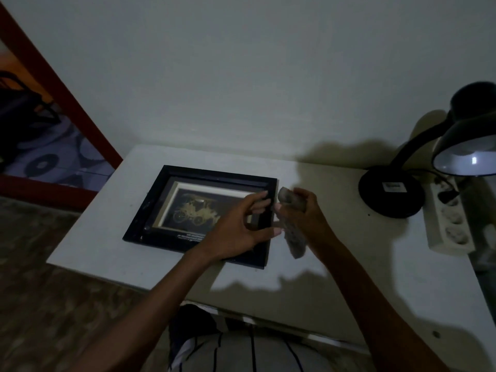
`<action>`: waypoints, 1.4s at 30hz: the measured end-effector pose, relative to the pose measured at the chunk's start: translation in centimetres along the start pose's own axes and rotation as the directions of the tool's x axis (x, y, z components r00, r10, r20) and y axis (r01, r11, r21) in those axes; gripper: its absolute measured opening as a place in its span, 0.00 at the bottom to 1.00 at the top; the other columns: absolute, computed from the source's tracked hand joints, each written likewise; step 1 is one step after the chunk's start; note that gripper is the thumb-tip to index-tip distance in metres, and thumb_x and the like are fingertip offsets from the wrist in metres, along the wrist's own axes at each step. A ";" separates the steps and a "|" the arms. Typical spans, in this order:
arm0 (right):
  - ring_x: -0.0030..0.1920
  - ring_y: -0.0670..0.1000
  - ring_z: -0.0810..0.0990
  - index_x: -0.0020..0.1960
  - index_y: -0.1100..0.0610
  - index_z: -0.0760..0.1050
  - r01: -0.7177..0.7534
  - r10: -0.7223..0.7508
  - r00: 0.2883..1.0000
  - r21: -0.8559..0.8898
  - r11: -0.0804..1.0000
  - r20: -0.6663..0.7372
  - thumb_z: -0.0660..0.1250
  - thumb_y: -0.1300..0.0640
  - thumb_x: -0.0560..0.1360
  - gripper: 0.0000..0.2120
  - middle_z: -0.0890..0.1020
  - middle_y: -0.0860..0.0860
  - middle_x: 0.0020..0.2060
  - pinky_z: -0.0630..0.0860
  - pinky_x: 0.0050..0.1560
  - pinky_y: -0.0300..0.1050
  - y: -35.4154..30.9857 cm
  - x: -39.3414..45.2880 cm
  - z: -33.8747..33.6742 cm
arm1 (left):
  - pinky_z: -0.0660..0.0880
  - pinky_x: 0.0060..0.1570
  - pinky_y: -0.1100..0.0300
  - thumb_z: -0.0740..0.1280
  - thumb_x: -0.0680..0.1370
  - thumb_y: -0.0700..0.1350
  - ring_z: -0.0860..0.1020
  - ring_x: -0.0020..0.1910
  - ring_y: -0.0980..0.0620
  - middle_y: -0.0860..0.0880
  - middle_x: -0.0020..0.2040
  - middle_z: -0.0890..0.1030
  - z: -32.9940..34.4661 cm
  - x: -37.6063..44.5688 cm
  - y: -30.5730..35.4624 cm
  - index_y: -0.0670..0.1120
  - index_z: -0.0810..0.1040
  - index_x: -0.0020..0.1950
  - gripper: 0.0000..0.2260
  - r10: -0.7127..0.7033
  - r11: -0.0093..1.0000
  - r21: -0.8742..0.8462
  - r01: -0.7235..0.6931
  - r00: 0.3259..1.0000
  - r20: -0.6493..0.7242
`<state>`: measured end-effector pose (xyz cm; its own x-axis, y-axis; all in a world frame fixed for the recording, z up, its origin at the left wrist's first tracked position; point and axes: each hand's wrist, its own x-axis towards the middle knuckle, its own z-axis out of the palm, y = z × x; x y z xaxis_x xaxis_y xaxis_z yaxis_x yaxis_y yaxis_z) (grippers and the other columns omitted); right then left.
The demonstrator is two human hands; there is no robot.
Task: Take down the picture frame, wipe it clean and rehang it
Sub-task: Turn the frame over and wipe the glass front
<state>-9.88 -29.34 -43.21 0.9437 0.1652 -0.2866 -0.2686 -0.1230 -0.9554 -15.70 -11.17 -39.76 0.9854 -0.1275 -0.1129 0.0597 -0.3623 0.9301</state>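
Left hand (236, 226): lies over the right end of the picture frame, fingers straight and spread across the glass, thumb extended along the frame's right rail; whether the palm bears on the glass cannot be told.
Right hand (303, 213): held just beside the frame's right edge, fingers curled round a grey cloth, gripping its upper part.
Cloth (294, 234): a rolled or bunched grey strip; its top end shows above the right hand, its lower end hangs past the frame's right rail; contact with the frame cannot be told.
Picture frame (171, 202): black, rectangular, lying flat and face up on the table; inside it, a pale mat surrounds a dark panel bearing a gold carriage figure; small print along the near rail is too blurred to read.
Table (112, 242): white surface bearing the frame; the frame lies on its left half, near the left edge.
Desk lamp (391, 191): black, round base standing on the table well to the right of the frame, curved neck, shade at the far right with a pale inner surface.
Power strip (451, 224): white, on the table right of the lamp base, far from the frame; a black plug sits in one socket.
Wall (241, 76): plain, pale, behind the frame's far side.
Doorframe (61, 95): red, left of the picture frame, beyond the table.
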 end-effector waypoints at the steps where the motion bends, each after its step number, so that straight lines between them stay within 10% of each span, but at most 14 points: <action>1: 0.48 0.44 0.80 0.66 0.45 0.65 0.026 -0.026 1.000 -0.085 0.996 0.003 0.75 0.48 0.73 0.27 0.75 0.42 0.54 0.76 0.34 0.32 -0.1 0.1 -0.4 | 0.72 0.57 0.71 0.78 0.68 0.58 0.72 0.63 0.70 0.64 0.66 0.75 -0.6 -0.5 -0.4 0.61 0.68 0.72 0.34 0.012 0.996 0.085 -0.013 1.000 0.009; 7: 0.42 0.49 0.83 0.61 0.50 0.77 0.347 -0.254 0.923 -0.345 0.872 0.288 0.69 0.48 0.78 0.13 0.76 0.49 0.55 0.79 0.40 0.36 1.7 -0.7 0.0 | 0.73 0.59 0.60 0.75 0.65 0.66 0.74 0.61 0.56 0.54 0.61 0.78 -1.3 -4.8 -3.7 0.51 0.80 0.63 0.31 0.199 0.805 0.574 -0.151 0.980 -0.022; 12: 0.55 0.48 0.77 0.61 0.59 0.80 0.605 -0.507 0.796 -0.450 0.657 0.330 0.74 0.53 0.74 0.18 0.73 0.52 0.55 0.73 0.59 0.38 3.1 -2.1 1.1 | 0.79 0.53 0.57 0.80 0.68 0.47 0.81 0.53 0.51 0.50 0.54 0.83 0.0 -6.8 -6.1 0.45 0.86 0.53 0.15 0.363 0.743 0.635 -0.213 0.925 -0.114; 18: 0.52 0.54 0.80 0.59 0.60 0.81 0.581 -0.562 0.797 -0.532 0.616 0.219 0.72 0.56 0.77 0.13 0.75 0.53 0.52 0.79 0.54 0.52 2.9 -3.0 2.4 | 0.80 0.46 0.58 0.79 0.68 0.41 0.83 0.49 0.48 0.49 0.52 0.85 1.3 -7.1 -5.9 0.45 0.87 0.51 0.12 0.352 0.702 0.703 -0.109 0.912 -0.210; 31: 0.53 0.53 0.77 0.53 0.59 0.83 0.642 -0.605 0.729 -0.627 0.440 0.321 0.69 0.59 0.78 0.07 0.82 0.52 0.49 0.78 0.51 0.49 2.2 -3.0 2.2 | 0.76 0.35 0.61 0.79 0.66 0.44 0.82 0.48 0.51 0.54 0.51 0.83 1.3 -7.0 -5.4 0.51 0.85 0.52 0.15 0.292 0.683 0.730 -0.031 0.928 -0.234; 36: 0.54 0.43 0.75 0.55 0.57 0.82 0.675 -0.607 0.725 -0.510 0.533 0.325 0.68 0.57 0.79 0.08 0.77 0.52 0.52 0.74 0.57 0.38 4.8 -6.2 2.9 | 0.73 0.32 0.62 0.78 0.67 0.43 0.81 0.47 0.52 0.55 0.50 0.83 1.4 -7.3 -5.6 0.52 0.85 0.51 0.15 0.300 0.676 0.736 -0.035 0.925 -0.231; 42: 0.51 0.54 0.79 0.53 0.60 0.83 0.722 -0.650 0.664 -0.544 0.428 0.369 0.70 0.60 0.78 0.06 0.80 0.54 0.49 0.79 0.51 0.50 3.5 -3.1 1.8 | 0.72 0.30 0.62 0.78 0.66 0.43 0.79 0.48 0.53 0.54 0.50 0.83 1.4 -7.3 -6.2 0.52 0.85 0.53 0.17 0.340 0.652 0.756 -0.050 0.911 -0.233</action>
<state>-14.10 -28.57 -45.78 0.7298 0.5509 0.4048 0.6712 -0.4653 -0.5770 -23.45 -9.29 -45.15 0.9552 -0.0247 0.2949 -0.1314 -0.9283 0.3479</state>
